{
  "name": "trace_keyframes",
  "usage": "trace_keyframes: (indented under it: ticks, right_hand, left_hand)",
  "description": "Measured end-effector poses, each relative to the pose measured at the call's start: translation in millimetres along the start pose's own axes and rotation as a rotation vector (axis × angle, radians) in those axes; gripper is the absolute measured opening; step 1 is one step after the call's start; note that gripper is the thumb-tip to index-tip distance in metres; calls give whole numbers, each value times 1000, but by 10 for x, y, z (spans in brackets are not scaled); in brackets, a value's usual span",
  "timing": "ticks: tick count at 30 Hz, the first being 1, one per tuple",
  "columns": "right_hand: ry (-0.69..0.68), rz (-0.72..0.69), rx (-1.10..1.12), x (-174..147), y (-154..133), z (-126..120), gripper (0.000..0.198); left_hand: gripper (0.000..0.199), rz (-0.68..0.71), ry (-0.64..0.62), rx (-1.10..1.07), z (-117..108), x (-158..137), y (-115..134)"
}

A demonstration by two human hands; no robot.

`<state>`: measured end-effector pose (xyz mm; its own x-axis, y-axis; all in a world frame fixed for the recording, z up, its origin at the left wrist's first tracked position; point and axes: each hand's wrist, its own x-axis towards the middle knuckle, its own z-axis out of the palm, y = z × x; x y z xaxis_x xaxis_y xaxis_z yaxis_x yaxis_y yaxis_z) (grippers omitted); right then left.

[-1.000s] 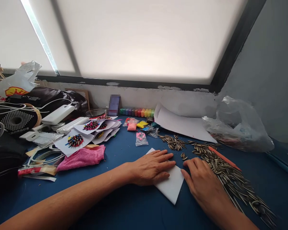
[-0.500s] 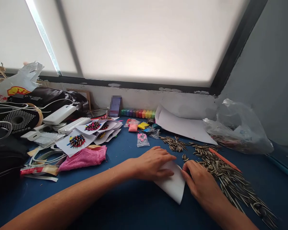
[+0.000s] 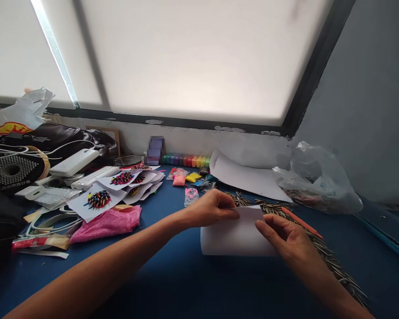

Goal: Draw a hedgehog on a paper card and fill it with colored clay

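A sheet of white paper [image 3: 237, 235], bent over into a loose curve, lies between my hands above the blue table. My left hand [image 3: 214, 208] pinches its upper edge between thumb and fingers. At the right end, my right hand [image 3: 287, 235] grips the paper's edge, thumb in front and fingers behind. Striped sunflower seeds [image 3: 332, 261] spread beyond and to the right of the paper, partly hidden by my right hand. An orange stick-like tool [image 3: 302, 223] rests on the seeds.
To the left lie cards with seed-and-clay hedgehogs [image 3: 99, 200] and a pink cloth [image 3: 108, 223]. Small clay packets [image 3: 179, 178] and a row of coloured clay blocks [image 3: 186, 160] stand behind. Larger white sheets [image 3: 249, 177] lean near a plastic bag [image 3: 322, 181].
The paper has been turned and lifted, its fold now running along the near side. My left hand has gone from lying spread on it to pinching its edge; the view has shifted slightly.
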<state>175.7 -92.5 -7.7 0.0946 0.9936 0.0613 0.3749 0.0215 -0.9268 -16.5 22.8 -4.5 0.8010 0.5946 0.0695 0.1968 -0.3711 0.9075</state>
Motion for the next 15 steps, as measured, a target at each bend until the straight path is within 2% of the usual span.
trace_keyframes:
  ticks: [6, 11, 15]
  right_hand:
    - [36, 50, 42, -56, -6, 5, 34]
    - [63, -36, -56, -46, -53, -35, 30]
    - [22, -48, -131, -37, -53, -66, 29]
  left_hand:
    - [23, -1, -88, -7, 87, -75, 73]
    - [36, 10, -148, 24, 38, -95, 137]
    - [37, 21, -129, 85, 18, -85, 118]
